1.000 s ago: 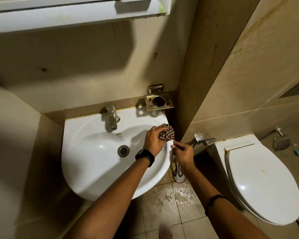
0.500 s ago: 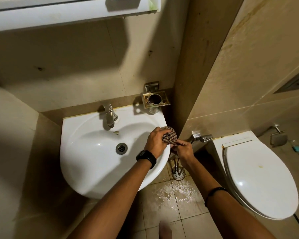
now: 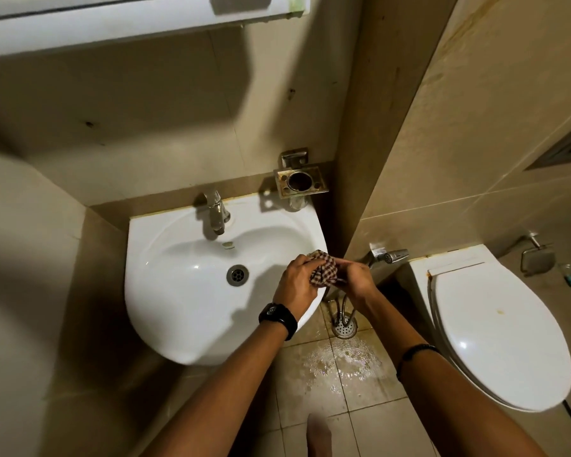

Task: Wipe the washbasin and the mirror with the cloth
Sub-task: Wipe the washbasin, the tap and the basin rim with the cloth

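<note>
— What has moved since a second ago?
— Both hands: the right hand (image 3: 358, 282), apart before, now meets the left hand (image 3: 295, 285) on the cloth.
— And the washbasin (image 3: 178, 311)?
— White, at centre left, with the closed toilet (image 3: 495, 338) to its right.
— The grip?
— Both hands' fingers are pressed around the bunched checkered cloth (image 3: 323, 270), held between them over the basin's right rim.

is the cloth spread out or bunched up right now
Bunched up. The checked cloth is a crumpled wad gripped between the left hand and right hand at the washbasin rim, not flat.
</note>
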